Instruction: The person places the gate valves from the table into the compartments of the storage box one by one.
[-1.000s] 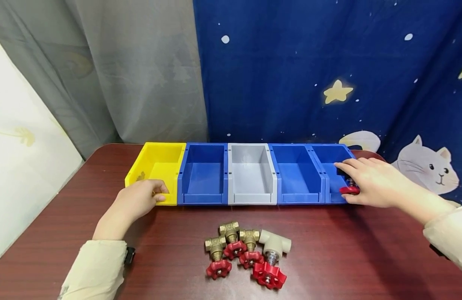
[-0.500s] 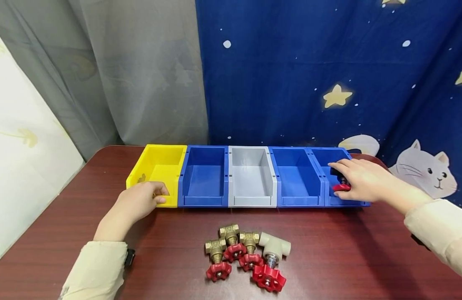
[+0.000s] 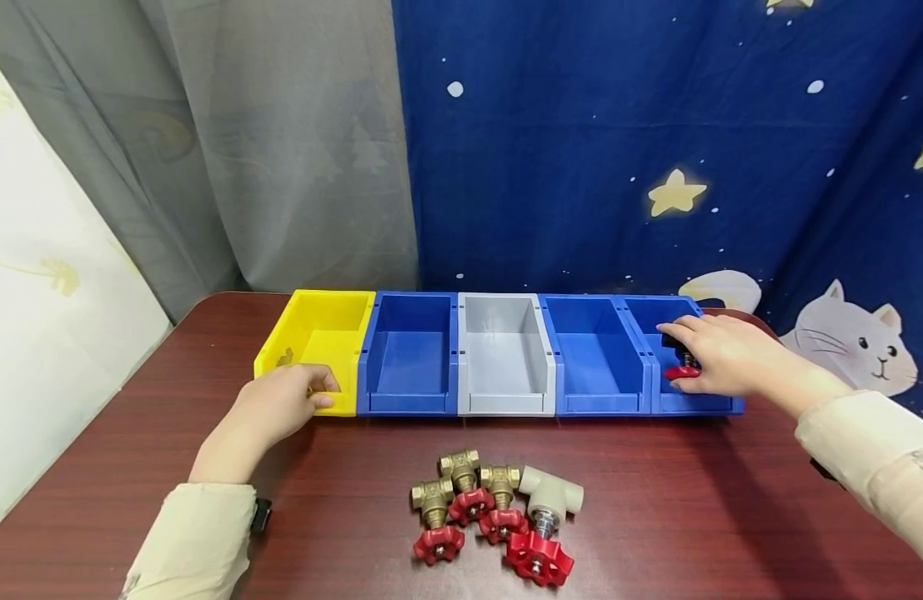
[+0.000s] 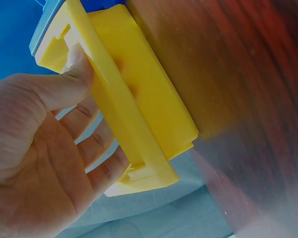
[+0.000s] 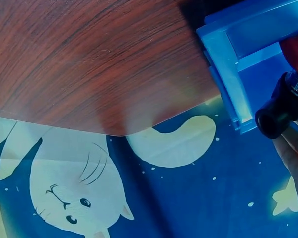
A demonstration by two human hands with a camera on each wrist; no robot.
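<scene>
My left hand [image 3: 281, 404] grips the front wall of the yellow bin [image 3: 329, 310], at the left end of the row. In the left wrist view the thumb lies over the lip of the yellow bin [image 4: 149, 94], with the other fingers behind it. My right hand [image 3: 734, 354] holds a black valve with a red handwheel [image 3: 683, 372] over the rightmost blue bin [image 3: 656, 310]. The right wrist view catches the round black end of the valve [image 5: 274, 119] beside the wall of the blue bin [image 5: 233, 79]; most of that hand is out of frame.
Between the end bins stand a blue bin [image 3: 414, 403], a grey bin [image 3: 506, 404] and another blue bin [image 3: 602, 404]. Nearer on the brown table [image 3: 341, 517] lie several brass valves [image 3: 434, 500] with red wheels and a cream plastic valve [image 3: 547, 492]. A curtain [image 3: 544, 167] hangs behind.
My right hand has moved a little left with the black valve, further over the rightmost blue bin. My left hand stays on the yellow bin; the view has tipped slightly.
</scene>
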